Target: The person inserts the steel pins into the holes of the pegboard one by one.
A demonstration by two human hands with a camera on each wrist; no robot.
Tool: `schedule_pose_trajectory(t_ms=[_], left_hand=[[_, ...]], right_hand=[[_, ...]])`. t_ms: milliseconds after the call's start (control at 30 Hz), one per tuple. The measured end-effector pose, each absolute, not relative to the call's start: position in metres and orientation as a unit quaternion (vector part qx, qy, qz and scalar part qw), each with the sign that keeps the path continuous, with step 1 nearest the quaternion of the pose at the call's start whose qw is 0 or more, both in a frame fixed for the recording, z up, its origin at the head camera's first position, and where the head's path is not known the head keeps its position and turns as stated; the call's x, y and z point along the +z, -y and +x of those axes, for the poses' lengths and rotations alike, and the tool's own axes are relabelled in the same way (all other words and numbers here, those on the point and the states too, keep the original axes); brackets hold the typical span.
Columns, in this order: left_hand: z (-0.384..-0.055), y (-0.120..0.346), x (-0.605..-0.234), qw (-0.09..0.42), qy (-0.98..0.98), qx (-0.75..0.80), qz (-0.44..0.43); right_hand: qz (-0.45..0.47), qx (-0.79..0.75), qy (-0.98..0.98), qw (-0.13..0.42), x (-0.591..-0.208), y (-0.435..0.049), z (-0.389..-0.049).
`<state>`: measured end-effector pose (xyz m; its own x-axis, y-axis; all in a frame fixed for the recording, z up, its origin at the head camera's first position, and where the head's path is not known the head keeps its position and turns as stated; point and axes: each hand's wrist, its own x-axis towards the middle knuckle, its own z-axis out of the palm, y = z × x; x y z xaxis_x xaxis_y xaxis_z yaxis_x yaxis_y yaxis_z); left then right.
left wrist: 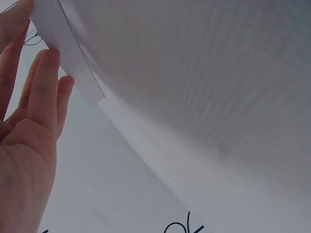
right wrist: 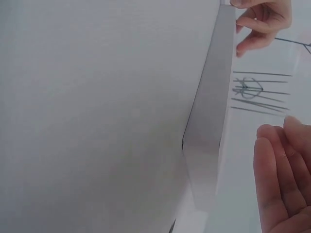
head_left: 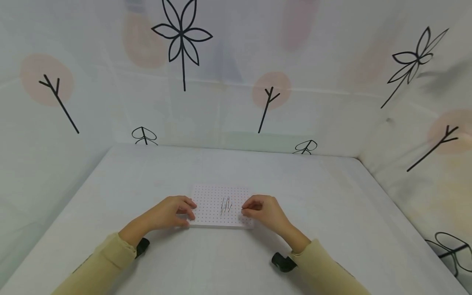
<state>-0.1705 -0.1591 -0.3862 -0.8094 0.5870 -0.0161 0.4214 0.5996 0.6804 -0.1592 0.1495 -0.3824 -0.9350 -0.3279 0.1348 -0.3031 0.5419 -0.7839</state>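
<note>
So the thin, straight, dark, metal-looking pins [head_left: 226, 205] stick up lengthwise from the flat white perforated board [head_left: 206, 205], just left of the right hand [head_left: 264, 211], the nearer one. Its fingertips are bunched, can't tell if pinching anything. Left hand's [head_left: 173, 213] fingers are spread.

- A broad table [head_left: 221, 262] with a flat white surface, its far right corner rounded.
- A white perforated board [head_left: 206, 211] lies flat near its middle, small holes in rows across the board's top face.
</note>
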Motion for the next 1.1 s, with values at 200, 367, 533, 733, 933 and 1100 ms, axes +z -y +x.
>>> schedule_pose_trajectory(t_ms=[200, 367, 533, 733, 933, 1100], left_hand=[[-0.171, 0.159, -0.387, 0.117, -0.887, 0.344, 0.285], [-0.170, 0.159, -0.386, 0.116, -0.887, 0.343, 0.287], [-0.171, 0.159, -0.388, 0.120, -0.887, 0.346, 0.283], [-0.172, 0.160, -0.388, 0.121, -0.882, 0.354, 0.287], [-0.171, 0.160, -0.387, 0.122, -0.880, 0.356, 0.290], [-0.171, 0.160, -0.387, 0.121, -0.881, 0.352, 0.292]], right_hand=[[-0.173, -0.437, -0.883, 0.007, -0.383, -0.161, -0.158], [-0.161, -0.422, -0.892, 0.001, -0.385, -0.171, -0.158], [-0.155, -0.412, -0.898, -0.003, -0.387, -0.180, -0.159], [-0.140, -0.406, -0.903, -0.001, -0.388, -0.190, -0.159], [-0.134, -0.393, -0.910, 0.006, -0.388, -0.200, -0.159], [-0.141, -0.381, -0.913, 0.022, -0.389, -0.209, -0.160]])
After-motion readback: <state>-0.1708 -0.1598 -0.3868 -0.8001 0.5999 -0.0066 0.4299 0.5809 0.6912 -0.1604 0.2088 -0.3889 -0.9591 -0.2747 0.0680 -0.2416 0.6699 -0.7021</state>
